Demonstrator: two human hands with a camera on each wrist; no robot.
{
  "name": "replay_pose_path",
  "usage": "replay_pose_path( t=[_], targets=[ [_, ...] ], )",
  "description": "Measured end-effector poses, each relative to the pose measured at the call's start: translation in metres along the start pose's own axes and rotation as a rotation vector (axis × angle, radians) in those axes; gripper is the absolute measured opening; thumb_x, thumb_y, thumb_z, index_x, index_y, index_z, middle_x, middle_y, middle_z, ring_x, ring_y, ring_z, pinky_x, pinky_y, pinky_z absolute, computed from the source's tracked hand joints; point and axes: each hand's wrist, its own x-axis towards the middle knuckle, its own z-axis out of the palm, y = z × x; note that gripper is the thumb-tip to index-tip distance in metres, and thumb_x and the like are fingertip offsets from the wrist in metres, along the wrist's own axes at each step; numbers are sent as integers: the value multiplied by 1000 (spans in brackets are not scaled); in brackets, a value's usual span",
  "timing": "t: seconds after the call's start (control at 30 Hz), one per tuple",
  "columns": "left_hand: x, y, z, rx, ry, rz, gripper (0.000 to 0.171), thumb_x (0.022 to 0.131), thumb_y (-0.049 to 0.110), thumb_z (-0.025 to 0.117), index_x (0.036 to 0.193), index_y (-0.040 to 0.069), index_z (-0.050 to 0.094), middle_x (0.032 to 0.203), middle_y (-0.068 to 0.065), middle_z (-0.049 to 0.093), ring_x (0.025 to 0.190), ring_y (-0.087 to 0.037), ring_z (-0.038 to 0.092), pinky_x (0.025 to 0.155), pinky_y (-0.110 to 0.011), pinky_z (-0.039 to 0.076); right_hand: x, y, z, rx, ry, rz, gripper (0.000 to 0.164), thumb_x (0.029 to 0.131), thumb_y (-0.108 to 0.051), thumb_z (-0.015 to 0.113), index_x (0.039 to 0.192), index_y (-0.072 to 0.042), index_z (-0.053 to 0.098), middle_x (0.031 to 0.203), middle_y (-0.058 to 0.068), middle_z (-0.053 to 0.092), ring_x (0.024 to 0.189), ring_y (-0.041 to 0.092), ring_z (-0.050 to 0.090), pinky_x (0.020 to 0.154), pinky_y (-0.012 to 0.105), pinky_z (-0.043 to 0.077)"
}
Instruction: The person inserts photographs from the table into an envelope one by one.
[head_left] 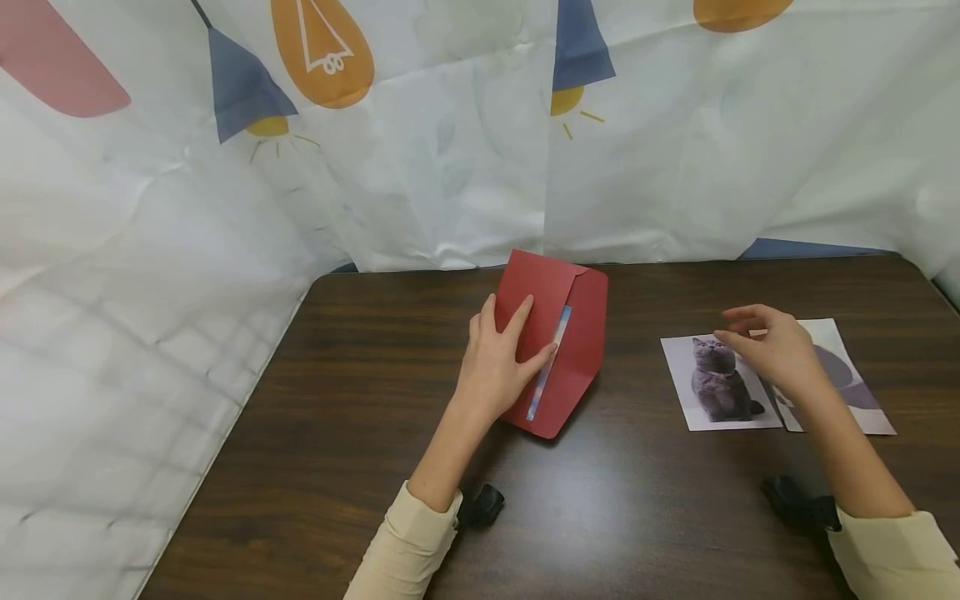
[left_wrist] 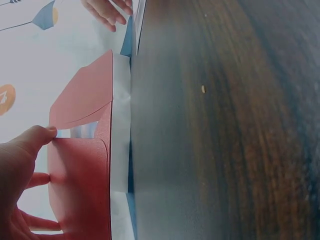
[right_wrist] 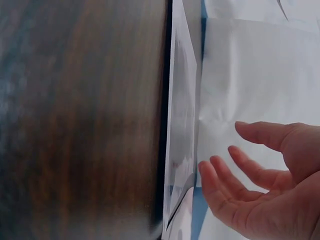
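A red envelope lies tilted near the table's back edge, its flap opened out to the right. A blue-and-white strip of a card shows inside its pocket. My left hand rests on the envelope with fingers spread; in the left wrist view its thumb touches the pocket's edge. On the right, a photo of a grey cat lies on the table. Over its upper right corner hovers my right hand, fingers loosely bent and apart from the thumb, holding nothing in the right wrist view.
Beside the cat photo, partly under my right forearm in view, lies a second picture in grey and purple. The dark wooden table ends at a hanging white curtain printed with lamps. Both wrists wear black devices.
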Motion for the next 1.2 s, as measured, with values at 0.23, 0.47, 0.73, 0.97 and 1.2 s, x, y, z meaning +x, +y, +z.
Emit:
replay_pose_path(
  t=[0.23, 0.47, 0.73, 0.97, 1.2],
  targets=[
    [-2, 1, 0, -5, 0, 0, 78, 96, 42, 76, 163, 20, 43, 168, -23, 26, 144, -41, 38, 96, -51, 61, 0, 8, -4, -13, -57, 40, 53, 108, -24, 59, 144, 14, 49, 133, 42, 56, 121, 61, 54, 70, 33, 51],
    [-2, 1, -1, -6, 4, 2, 77, 96, 42, 75, 162, 19, 44, 167, -23, 27, 143, -41, 38, 96, -51, 61, 2, 9, -11, -33, -73, 15, 54, 107, -24, 60, 142, 15, 50, 129, 43, 57, 110, 56, 59, 66, 29, 48],
    [-1, 1, -3, -8, -2, -1, 77, 97, 43, 75, 163, 20, 43, 168, -22, 26, 145, -41, 36, 98, -52, 60, 9, 13, -17, -77, -132, 40, 52, 106, -22, 60, 140, 16, 50, 128, 46, 56, 104, 55, 62, 70, 40, 54],
    [0, 1, -3, -13, -1, 2, 77, 96, 41, 76, 162, 20, 44, 167, -22, 27, 144, -41, 37, 97, -51, 61, 17, 17, -16, -75, -147, 50, 46, 102, -12, 63, 135, 17, 53, 121, 44, 60, 84, 34, 70, 63, 32, 51],
    [0, 1, -1, -9, 0, 3, 76, 96, 42, 75, 162, 20, 44, 167, -23, 27, 144, -41, 37, 97, -51, 60, 21, 20, -15, -78, -145, 73, 46, 100, -13, 67, 130, 19, 55, 115, 42, 62, 79, 29, 70, 61, 31, 53]
  ],
)
